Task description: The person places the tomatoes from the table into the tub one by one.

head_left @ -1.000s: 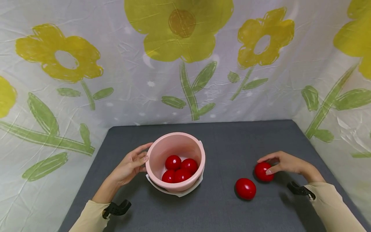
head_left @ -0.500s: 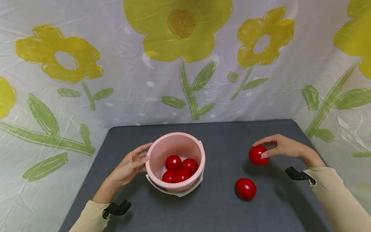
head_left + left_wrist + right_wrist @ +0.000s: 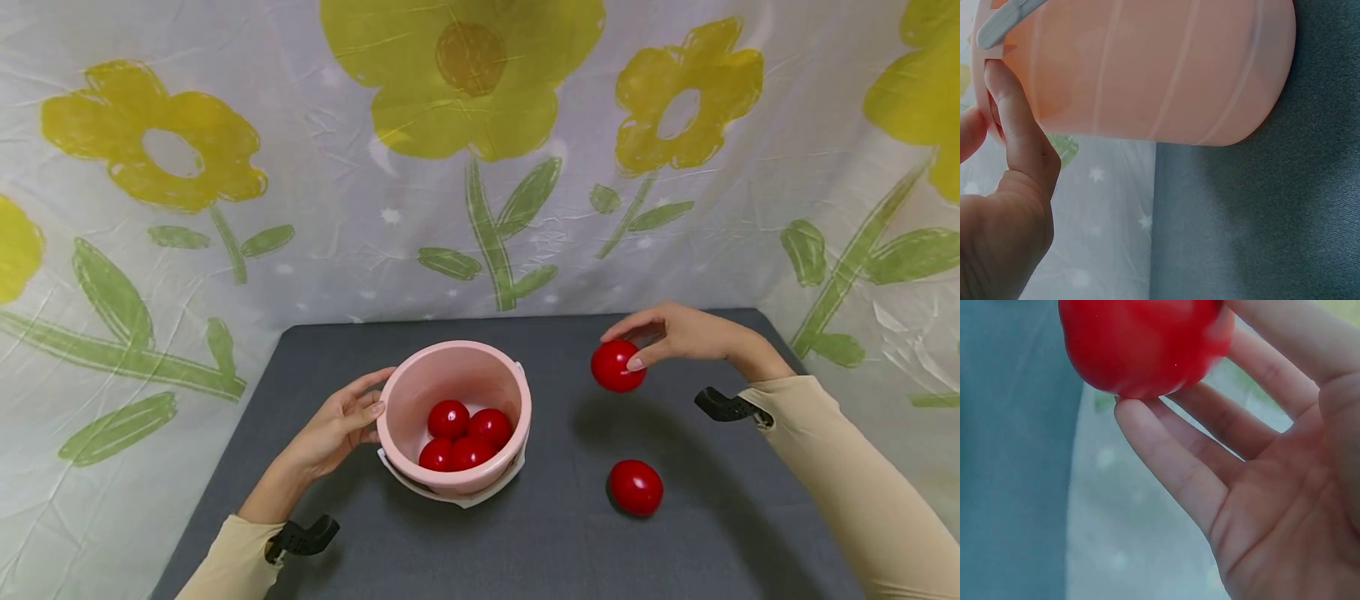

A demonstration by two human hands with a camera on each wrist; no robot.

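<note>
In the head view my right hand [image 3: 693, 337] holds a glossy red round fruit [image 3: 617, 367] between thumb and fingers, raised over the table right of the bucket. The right wrist view shows that fruit [image 3: 1144, 347] with a smooth, slightly lobed surface; apple or tomato, I cannot tell. My left hand [image 3: 330, 433] pinches the rim of a pink bucket [image 3: 393, 383] at its left side. Thumb and finger sit on either side of the rim [image 3: 982, 81] in the left wrist view. Several like red fruits [image 3: 471, 451] lie inside the bucket.
One more red fruit [image 3: 636, 488] lies on the dark grey table [image 3: 555, 550], right of the bucket. The bucket's white handle [image 3: 465, 502] hangs down at its front. A flower-printed cloth [image 3: 322, 208] stands behind and beside the table.
My right hand has lifted the red fruit off the table and carried it up and left toward the bucket. The left hand and bucket have stayed in place.
</note>
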